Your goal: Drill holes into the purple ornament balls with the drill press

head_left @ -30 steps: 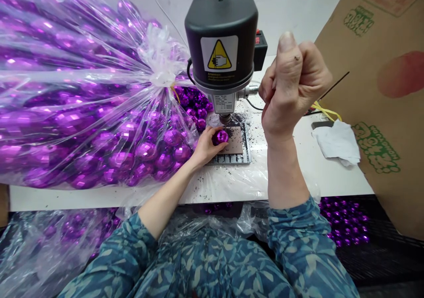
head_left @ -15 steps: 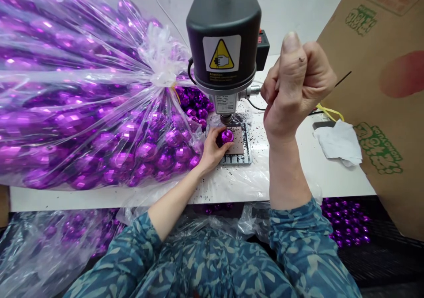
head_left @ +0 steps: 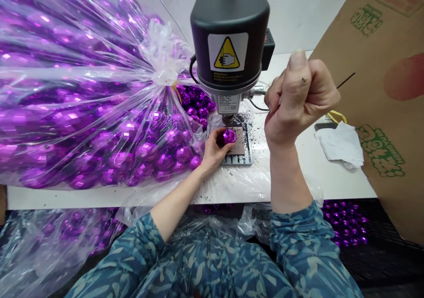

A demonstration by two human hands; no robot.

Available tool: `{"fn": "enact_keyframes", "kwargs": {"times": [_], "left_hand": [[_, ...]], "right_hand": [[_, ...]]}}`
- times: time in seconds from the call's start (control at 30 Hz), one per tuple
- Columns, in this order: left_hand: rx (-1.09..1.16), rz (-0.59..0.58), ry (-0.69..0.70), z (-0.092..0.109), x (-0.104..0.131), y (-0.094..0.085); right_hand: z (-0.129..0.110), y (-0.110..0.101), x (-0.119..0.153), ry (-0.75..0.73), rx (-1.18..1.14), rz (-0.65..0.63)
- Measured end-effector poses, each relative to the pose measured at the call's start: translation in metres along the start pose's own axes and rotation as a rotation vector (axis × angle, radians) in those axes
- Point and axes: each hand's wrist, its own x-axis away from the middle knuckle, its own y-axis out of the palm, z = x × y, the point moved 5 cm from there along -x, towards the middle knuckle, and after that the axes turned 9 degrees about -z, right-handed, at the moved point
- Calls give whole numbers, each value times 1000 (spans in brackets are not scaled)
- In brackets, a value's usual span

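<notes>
My left hand [head_left: 215, 150] is closed around a shiny purple faceted ball [head_left: 229, 136], pinched between thumb and fingers on a small board [head_left: 239, 145]. The board lies on the metal base [head_left: 247, 160] of a bench drill press [head_left: 230, 46]. Right above the ball is the drill chuck [head_left: 228, 119]; I cannot make out whether the bit touches the ball. My right hand [head_left: 296, 99] is a fist around the press's feed lever, beside the motor head. Most of the lever is hidden by the fingers; a thin dark rod [head_left: 346, 80] shows behind the hand.
A tied clear plastic bag [head_left: 99, 125] full of purple balls covers the table's left. Dark shavings lie round the base. At right are a white cloth [head_left: 340, 144] and a large cardboard box [head_left: 380, 112]. More purple balls [head_left: 346, 223] sit in a black crate below.
My right hand has come down a little on the lever. The ball has turned slightly in my left hand, which stays in place. The view has shifted a little.
</notes>
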Motion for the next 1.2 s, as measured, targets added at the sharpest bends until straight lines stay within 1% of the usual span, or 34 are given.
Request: {"fn": "enact_keyframes", "kwargs": {"times": [0.07,0.3,0.4,0.5,0.67,0.73,0.8,0.87,0.9,0.97,1.03,1.07,1.13,1.17,1.2], "left_hand": [[2,-4,-21,1,1,0],[1,-5,-13,0,1,0],[32,8,-26,-1,1,0],[47,12,-32,0,0,-1],[53,6,-33,1,0,-1],[58,8,-38,1,0,-1],[70,9,-44,0,1,-1],[80,11,-44,0,0,0],[81,12,-44,1,0,0],[66,11,-41,2,-1,0],[12,28,-23,8,1,-2],[-37,42,0,12,3,-5],[-156,46,88,27,14,-10],[-207,16,152,36,24,-12],[-248,-57,218,45,35,-12]], "right_hand": [[3,-3,5,-18,-26,11],[13,-10,20,-41,-17,64],[14,-12,24,-103,-70,65],[18,-15,30,-182,-121,30],[26,-22,45,-292,-125,8],[24,-22,45,-300,-127,-1],[19,-18,35,-259,-121,13],[11,-11,18,-196,-99,38],[9,-7,7,-108,-63,55],[3,4,-14,-8,-12,22],[1,11,-29,52,6,-23],[1,14,-34,70,18,-40],[3,15,-39,84,61,-53],[4,15,-39,86,91,-52],[5,14,-39,89,121,-51]]}}
